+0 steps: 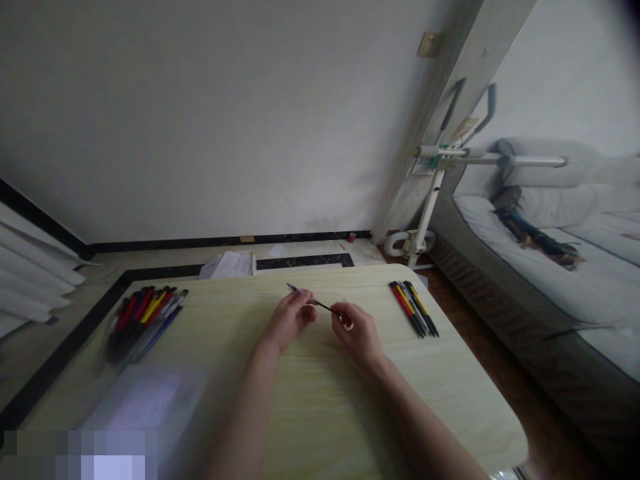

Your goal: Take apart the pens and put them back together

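My left hand [290, 319] and my right hand [359, 333] are both pinched on one thin dark pen [313, 301], held just above the light wooden table [320, 400]. The left fingers grip the pen near its far tip; the right fingers grip its near end. A loose heap of several pens [143, 317] in red, yellow, blue and black lies at the table's left. A tidy row of several pens [414, 307] lies at the right, beyond my right hand.
A sheet of clear plastic [145, 403] lies at the table's near left. Past the table's far edge a white paper bundle [227, 265] sits on the floor. A bed [550, 267] and a white exercise frame [435, 193] stand to the right.
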`<control>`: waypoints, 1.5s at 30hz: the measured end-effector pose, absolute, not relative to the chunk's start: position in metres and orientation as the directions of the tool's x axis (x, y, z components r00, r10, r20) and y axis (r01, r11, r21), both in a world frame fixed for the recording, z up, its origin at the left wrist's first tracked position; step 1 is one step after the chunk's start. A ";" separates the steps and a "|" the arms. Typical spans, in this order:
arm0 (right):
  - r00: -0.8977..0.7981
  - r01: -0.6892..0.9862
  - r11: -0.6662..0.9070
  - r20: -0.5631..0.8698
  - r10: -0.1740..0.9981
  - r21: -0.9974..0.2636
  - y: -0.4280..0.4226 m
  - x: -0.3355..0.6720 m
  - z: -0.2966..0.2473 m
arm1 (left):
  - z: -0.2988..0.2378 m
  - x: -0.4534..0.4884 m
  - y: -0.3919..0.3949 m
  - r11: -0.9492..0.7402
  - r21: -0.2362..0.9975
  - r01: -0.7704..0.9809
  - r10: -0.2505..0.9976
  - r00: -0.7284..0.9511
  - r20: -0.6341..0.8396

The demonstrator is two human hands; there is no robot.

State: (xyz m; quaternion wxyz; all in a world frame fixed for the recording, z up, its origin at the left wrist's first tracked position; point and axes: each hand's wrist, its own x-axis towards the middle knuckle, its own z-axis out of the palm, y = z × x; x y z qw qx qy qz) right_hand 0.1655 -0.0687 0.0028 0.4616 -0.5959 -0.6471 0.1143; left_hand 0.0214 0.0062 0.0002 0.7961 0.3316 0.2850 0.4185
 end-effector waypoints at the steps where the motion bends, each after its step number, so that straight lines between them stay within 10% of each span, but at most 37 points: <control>1: 0.137 0.667 0.261 0.460 0.877 -0.697 -0.069 0.166 0.003 | 0.000 0.021 0.006 0.432 0.765 -0.478 0.854 0.489 -0.176; 45: 0.183 0.742 0.195 0.473 0.862 -0.642 -0.067 0.174 0.006 | -0.004 0.015 0.016 0.358 0.703 -0.614 0.926 0.329 -0.184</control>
